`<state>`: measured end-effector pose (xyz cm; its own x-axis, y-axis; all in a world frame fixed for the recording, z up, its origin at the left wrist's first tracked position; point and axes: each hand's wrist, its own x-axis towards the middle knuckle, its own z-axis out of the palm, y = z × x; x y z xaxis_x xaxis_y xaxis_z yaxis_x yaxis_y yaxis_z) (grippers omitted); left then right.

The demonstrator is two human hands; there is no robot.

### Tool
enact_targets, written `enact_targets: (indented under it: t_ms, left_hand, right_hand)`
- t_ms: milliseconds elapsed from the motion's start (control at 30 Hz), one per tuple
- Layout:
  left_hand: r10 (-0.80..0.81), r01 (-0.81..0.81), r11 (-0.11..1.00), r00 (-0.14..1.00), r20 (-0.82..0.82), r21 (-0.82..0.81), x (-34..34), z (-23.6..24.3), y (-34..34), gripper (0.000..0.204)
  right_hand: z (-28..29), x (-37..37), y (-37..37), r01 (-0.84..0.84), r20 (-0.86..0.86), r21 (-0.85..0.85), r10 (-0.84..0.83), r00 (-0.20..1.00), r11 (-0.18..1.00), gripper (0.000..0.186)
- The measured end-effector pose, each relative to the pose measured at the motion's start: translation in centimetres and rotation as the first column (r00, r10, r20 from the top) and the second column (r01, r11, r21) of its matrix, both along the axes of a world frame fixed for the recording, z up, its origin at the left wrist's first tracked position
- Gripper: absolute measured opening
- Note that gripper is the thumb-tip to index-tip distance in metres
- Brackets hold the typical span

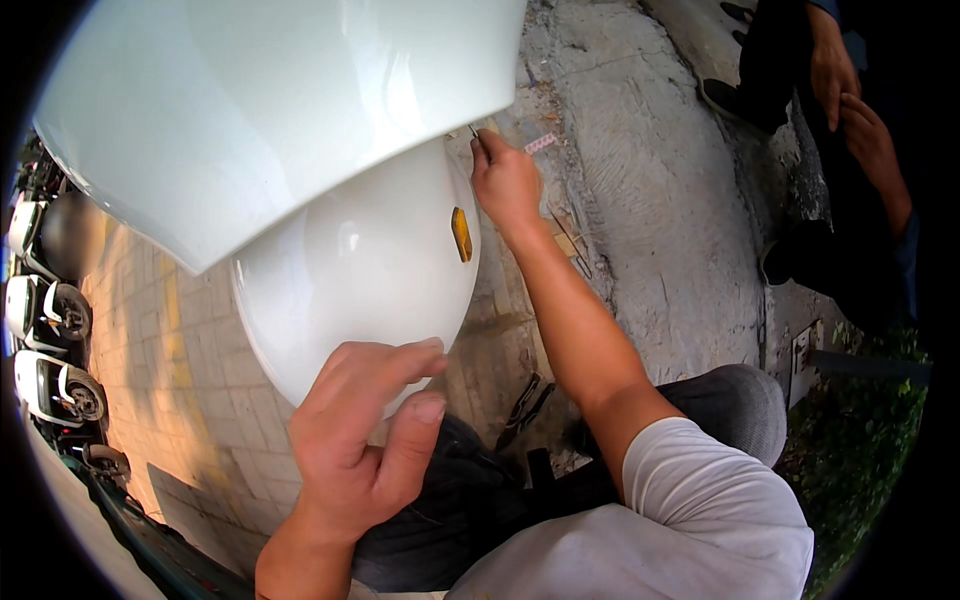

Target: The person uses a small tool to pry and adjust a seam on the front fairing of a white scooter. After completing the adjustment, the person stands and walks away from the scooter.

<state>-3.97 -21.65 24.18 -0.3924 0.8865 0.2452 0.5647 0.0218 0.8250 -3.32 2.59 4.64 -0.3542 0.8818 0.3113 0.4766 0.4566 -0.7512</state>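
A large glossy white panel (290, 110) fills the upper left, and a rounded white fender (350, 260) with an orange reflector (461, 235) shows beneath it. My right hand (508, 185) reaches forward beside the fender, fingers closed on a slim tool with a thin metal shaft (475, 130). That shaft points up to the panel's lower edge; its far end and handle are hidden. Closer to me, my left hand (365, 430) hovers in front of the fender's near tip. Its thumb and fingers are apart and nothing lies between them.
Black-handled pliers (523, 410) lie on the ground by my knees. Rough concrete (650, 200) runs along the right, where a person in dark clothes sits with hands together (855, 110). Several white motorbikes (45, 305) stand at the far left beyond brick paving (170, 370).
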Motion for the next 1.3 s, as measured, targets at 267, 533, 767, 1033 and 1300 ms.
enact_targets:
  t_ms: [267,533,767,1033,1300]
  left_hand:
    - [0.048,-0.049,0.998,0.998,0.027,0.032,0.1,0.1,0.3,0.021]
    - [0.065,-0.066,0.998,0.997,0.036,0.024,-0.6,-0.6,0.3,0.021]
    - [0.030,-0.031,0.999,0.999,0.045,0.019,-0.1,-0.5,1.4,0.022]
    - [0.059,-0.060,0.998,0.997,0.042,0.019,-0.2,-0.4,0.6,0.021]
    - [0.051,-0.051,0.999,0.998,0.046,0.017,-0.8,-0.4,0.2,0.022]
  right_hand:
    - [-2.2,-0.7,2.1,-0.073,-0.161,-0.038,0.066,0.985,0.997,0.017]
    - [-1.1,1.5,5.4,-0.772,-0.698,-0.598,-0.334,0.634,-0.216,0.020]
    - [-1.2,-0.9,1.3,-0.028,-0.209,-0.246,-0.025,0.977,0.969,0.022]
    - [-3.4,-1.3,2.9,-0.110,-0.379,-0.280,-0.005,0.925,0.954,0.026]
    - [-0.6,0.8,5.1,-0.675,-0.612,-0.728,-0.327,0.720,-0.124,0.025]
